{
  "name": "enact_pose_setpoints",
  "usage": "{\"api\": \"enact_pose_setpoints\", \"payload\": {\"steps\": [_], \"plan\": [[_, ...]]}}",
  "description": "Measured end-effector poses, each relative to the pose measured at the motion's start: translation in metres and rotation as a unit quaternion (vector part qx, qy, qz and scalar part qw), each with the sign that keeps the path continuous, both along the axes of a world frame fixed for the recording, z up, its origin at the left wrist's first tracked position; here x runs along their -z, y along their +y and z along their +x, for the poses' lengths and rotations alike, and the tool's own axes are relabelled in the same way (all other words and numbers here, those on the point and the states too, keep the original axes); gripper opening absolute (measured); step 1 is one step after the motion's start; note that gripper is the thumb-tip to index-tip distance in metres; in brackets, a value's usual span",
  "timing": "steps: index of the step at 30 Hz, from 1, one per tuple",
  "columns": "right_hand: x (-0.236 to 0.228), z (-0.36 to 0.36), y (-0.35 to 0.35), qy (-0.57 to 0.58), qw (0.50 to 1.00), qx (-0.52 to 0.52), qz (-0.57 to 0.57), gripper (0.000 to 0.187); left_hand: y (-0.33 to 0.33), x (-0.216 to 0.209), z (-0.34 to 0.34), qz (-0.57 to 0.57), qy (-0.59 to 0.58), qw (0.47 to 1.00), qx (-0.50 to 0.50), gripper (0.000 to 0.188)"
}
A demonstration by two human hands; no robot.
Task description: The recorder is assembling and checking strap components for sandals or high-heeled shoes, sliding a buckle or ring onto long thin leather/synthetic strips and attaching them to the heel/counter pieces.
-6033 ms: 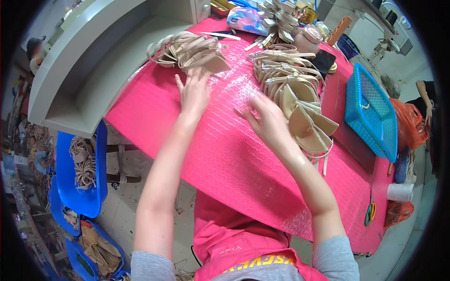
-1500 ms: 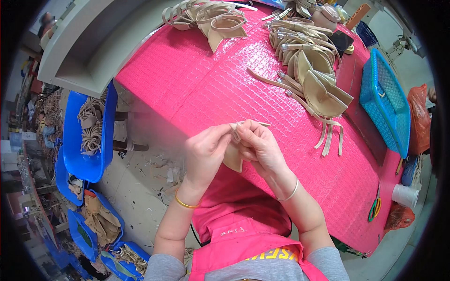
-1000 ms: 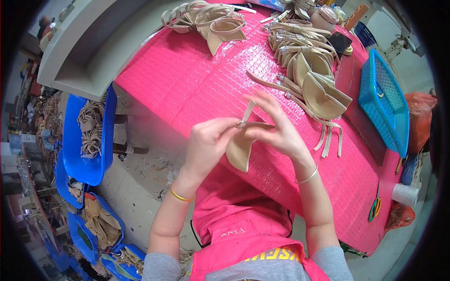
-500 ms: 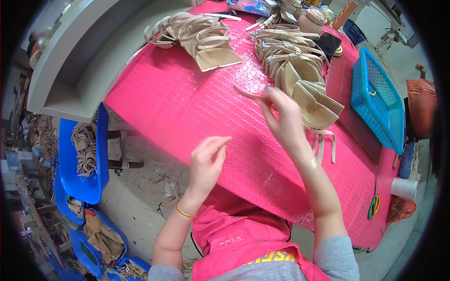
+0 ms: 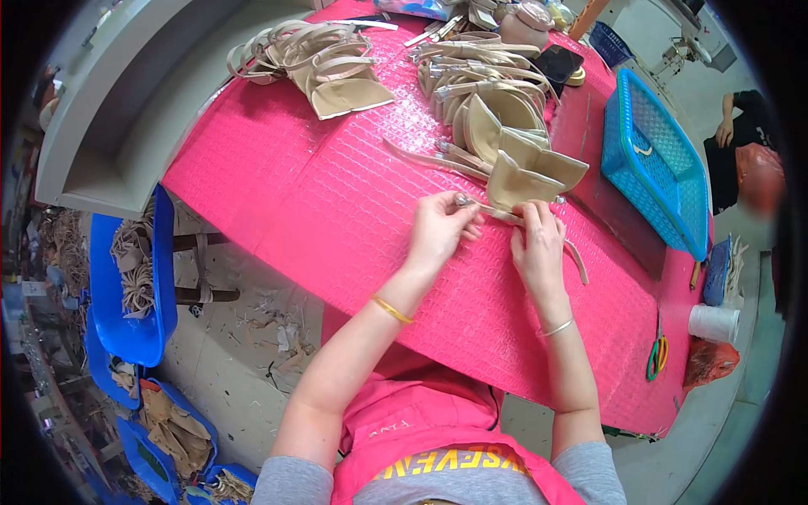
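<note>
My left hand (image 5: 440, 229) pinches one end of a thin beige strap (image 5: 498, 215), beside a small metal buckle (image 5: 462, 200). Fingers of my right hand (image 5: 539, 246) close on the same strap a little to the right, and a loose strap end (image 5: 577, 263) hangs past them. Directly beyond both hands lies a row of overlapping beige sandal uppers (image 5: 523, 178) with straps and buckles. Another long strap (image 5: 429, 160) stretches left from the row across the pink table cover (image 5: 337, 194). A second bunch of beige uppers (image 5: 349, 91) rests farther left.
A light-blue plastic basket (image 5: 619, 143) stands at the table's right. Scissors (image 5: 656, 358) and a white thread spool (image 5: 714, 323) are near the right edge. A dark phone (image 5: 558, 63) lies behind the row. Blue bins (image 5: 160, 328) sit at the left, below a grey shelf (image 5: 101, 126).
My hands have come together on the strap: the right drew back toward me from the row, and the left moved rightward and forward. The whole view has shifted slightly.
</note>
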State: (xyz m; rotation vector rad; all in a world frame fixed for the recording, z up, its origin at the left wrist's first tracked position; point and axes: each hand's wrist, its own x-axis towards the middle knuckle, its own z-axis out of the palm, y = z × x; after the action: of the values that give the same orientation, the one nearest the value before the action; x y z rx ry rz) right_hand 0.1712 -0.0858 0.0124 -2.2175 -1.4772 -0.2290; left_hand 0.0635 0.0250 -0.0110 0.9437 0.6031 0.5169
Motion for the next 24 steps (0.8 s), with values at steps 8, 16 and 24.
{"api": "enact_pose_setpoints", "payload": {"steps": [8, 16, 24], "plan": [[-0.019, -0.048, -0.017, 0.163, 0.972, -0.157, -0.066, 0.015, 0.019, -0.008, -0.039, -0.015, 0.020, 0.994, -0.105, 0.013], [-0.033, -0.035, 0.025, 0.186, 0.979, -0.021, 0.081, 0.029, 0.032, -0.003, -0.062, 0.053, 0.055, 0.997, 0.000, 0.015], [0.012, -0.038, 0.025, 0.602, 0.786, -0.022, 0.138, 0.033, -0.008, -0.033, -0.080, 0.301, 0.142, 0.917, -0.220, 0.032]]}}
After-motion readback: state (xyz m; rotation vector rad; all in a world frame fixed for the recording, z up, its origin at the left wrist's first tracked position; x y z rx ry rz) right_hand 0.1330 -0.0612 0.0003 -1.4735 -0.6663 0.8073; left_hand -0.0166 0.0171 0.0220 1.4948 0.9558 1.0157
